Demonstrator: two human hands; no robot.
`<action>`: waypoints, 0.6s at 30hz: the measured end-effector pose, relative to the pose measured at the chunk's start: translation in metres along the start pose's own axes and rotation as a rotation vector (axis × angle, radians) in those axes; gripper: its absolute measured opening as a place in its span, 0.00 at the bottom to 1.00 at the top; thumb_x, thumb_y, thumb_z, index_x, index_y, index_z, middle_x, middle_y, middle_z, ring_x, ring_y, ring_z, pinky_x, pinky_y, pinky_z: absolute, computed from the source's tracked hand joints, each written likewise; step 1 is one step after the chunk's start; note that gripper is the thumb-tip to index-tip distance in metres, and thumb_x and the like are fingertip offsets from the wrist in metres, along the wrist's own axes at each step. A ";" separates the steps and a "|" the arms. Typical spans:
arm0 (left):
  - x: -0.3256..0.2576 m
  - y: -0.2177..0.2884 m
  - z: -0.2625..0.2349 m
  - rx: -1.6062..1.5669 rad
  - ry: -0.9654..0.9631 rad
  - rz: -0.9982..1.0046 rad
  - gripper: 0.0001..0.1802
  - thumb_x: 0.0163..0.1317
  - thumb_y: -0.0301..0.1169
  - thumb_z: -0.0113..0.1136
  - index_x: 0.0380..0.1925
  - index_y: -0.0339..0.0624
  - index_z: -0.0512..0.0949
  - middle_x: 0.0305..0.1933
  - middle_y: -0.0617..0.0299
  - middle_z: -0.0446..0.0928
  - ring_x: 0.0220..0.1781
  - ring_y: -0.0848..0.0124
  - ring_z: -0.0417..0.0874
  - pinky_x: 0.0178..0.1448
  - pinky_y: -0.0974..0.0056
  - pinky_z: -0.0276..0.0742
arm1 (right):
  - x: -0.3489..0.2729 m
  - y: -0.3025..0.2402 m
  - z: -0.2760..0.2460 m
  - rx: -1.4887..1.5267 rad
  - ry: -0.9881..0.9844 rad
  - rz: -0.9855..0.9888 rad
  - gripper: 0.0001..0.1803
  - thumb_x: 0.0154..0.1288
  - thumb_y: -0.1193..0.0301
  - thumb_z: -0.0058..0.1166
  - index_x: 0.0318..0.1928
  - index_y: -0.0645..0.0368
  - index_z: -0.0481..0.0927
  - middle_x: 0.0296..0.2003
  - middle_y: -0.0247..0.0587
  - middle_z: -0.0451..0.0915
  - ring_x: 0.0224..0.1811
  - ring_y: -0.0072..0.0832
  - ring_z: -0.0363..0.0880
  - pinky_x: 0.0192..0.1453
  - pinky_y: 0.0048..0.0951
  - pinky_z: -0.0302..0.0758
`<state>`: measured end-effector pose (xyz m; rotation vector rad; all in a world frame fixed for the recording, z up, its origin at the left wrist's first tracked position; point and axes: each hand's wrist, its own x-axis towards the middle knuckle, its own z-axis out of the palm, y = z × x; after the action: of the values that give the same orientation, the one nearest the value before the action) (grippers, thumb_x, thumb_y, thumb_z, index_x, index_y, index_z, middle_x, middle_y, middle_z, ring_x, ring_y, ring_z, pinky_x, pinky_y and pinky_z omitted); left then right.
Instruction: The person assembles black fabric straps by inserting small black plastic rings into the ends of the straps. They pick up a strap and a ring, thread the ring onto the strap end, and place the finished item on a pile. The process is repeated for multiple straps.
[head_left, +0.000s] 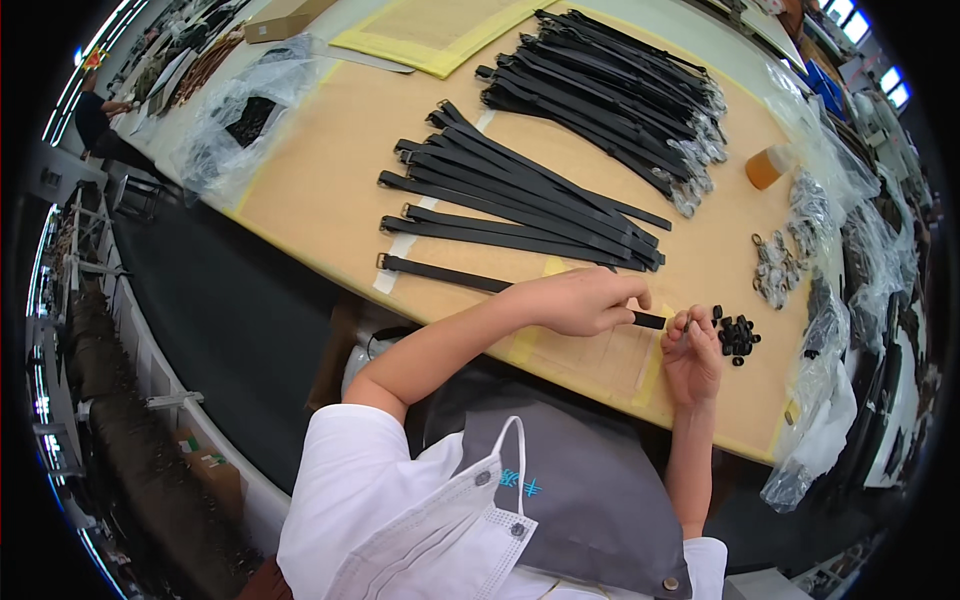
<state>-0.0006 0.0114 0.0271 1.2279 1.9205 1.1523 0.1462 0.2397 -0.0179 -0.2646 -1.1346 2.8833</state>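
A single black belt strap [445, 272] with a buckle at its left end lies along the near part of the table. My left hand [585, 300] is closed over this strap, and the strap's tip sticks out to the right of my fingers. Facing that tip is my right hand [692, 360], its fingertips pinched together. Something small and dark shows between them, too small to name. Just right of this hand sits a pile of small black loops [738, 337]. Beyond my left hand, several black buckled straps [530, 190] are fanned out.
A larger stack of black straps [610, 85], with clear wrapping at the right ends, lies at the back. To the right are a cup of amber liquid [768, 167], loose metal rings [775, 268] and plastic bags [815, 400]. Far left, a person [95, 120] stands by the table.
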 end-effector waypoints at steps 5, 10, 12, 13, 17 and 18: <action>-0.004 -0.006 0.000 -0.041 0.141 0.163 0.14 0.64 0.31 0.69 0.46 0.38 0.78 0.26 0.54 0.77 0.30 0.62 0.79 0.37 0.59 0.74 | 0.004 0.000 0.007 0.028 0.009 0.020 0.09 0.73 0.75 0.58 0.51 0.57 0.79 0.43 0.41 0.83 0.44 0.27 0.81 0.51 0.28 0.78; 0.002 0.001 -0.004 -0.027 0.145 0.182 0.15 0.61 0.30 0.73 0.45 0.39 0.81 0.26 0.59 0.77 0.27 0.69 0.77 0.35 0.64 0.73 | 0.003 0.002 0.003 -0.032 -0.003 0.027 0.08 0.73 0.75 0.59 0.50 0.58 0.80 0.44 0.36 0.84 0.47 0.24 0.83 0.56 0.28 0.78; 0.008 0.000 -0.002 0.010 0.140 0.215 0.16 0.61 0.30 0.74 0.46 0.39 0.81 0.31 0.56 0.82 0.32 0.66 0.83 0.39 0.63 0.77 | 0.003 0.003 0.001 -0.033 0.024 0.032 0.09 0.73 0.74 0.59 0.51 0.57 0.79 0.44 0.35 0.85 0.46 0.24 0.83 0.56 0.29 0.78; 0.006 0.000 -0.001 0.024 0.144 0.218 0.16 0.61 0.30 0.74 0.46 0.39 0.82 0.34 0.55 0.84 0.35 0.64 0.86 0.41 0.62 0.79 | 0.002 0.004 0.005 -0.041 0.002 0.040 0.09 0.74 0.73 0.59 0.51 0.56 0.79 0.44 0.35 0.85 0.46 0.24 0.83 0.55 0.30 0.78; 0.002 0.014 -0.003 0.119 0.228 0.218 0.15 0.62 0.32 0.73 0.47 0.40 0.83 0.37 0.56 0.85 0.36 0.62 0.86 0.40 0.62 0.80 | 0.005 0.005 0.010 0.024 -0.051 0.055 0.09 0.75 0.72 0.58 0.52 0.55 0.79 0.45 0.36 0.85 0.46 0.27 0.83 0.54 0.31 0.77; 0.000 0.015 -0.001 0.108 0.242 0.221 0.15 0.62 0.31 0.72 0.47 0.40 0.83 0.37 0.57 0.85 0.36 0.62 0.86 0.39 0.63 0.80 | 0.005 0.008 0.011 0.049 -0.057 0.055 0.09 0.75 0.72 0.57 0.52 0.55 0.79 0.45 0.37 0.85 0.46 0.27 0.83 0.54 0.31 0.77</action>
<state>0.0052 0.0144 0.0410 1.4439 2.0866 1.3794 0.1401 0.2273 -0.0159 -0.2172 -1.0801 2.9807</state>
